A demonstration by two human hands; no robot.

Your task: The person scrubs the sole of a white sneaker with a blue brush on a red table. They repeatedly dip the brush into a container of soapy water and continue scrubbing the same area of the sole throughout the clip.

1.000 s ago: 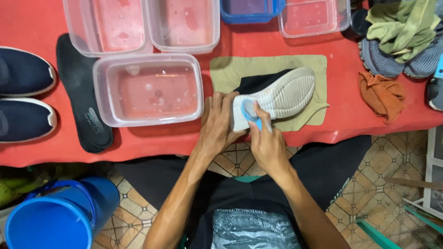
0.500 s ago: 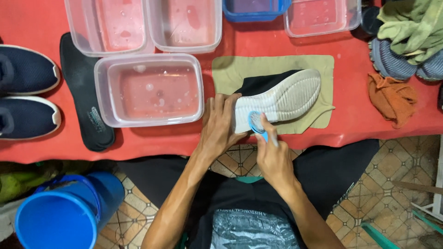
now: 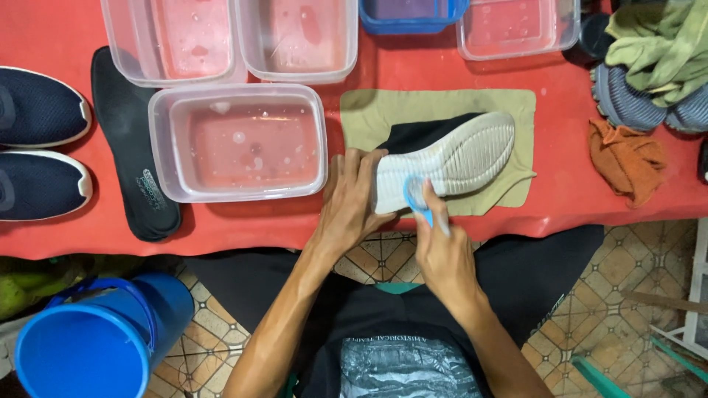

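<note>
A dark shoe with a white ribbed sole lies on its side on an olive cloth on the red table. My left hand grips the heel end and holds the shoe steady. My right hand holds a small blue brush, its head pressed against the sole near the heel.
A clear tub of water stands left of the shoe, with more tubs behind it. A black insole and two navy shoes lie at the left. Rags and shoes are piled at the right. A blue bucket stands on the floor.
The brush has slid a little right and down along the sole's heel edge. My left hand keeps the same hold on the shoe.
</note>
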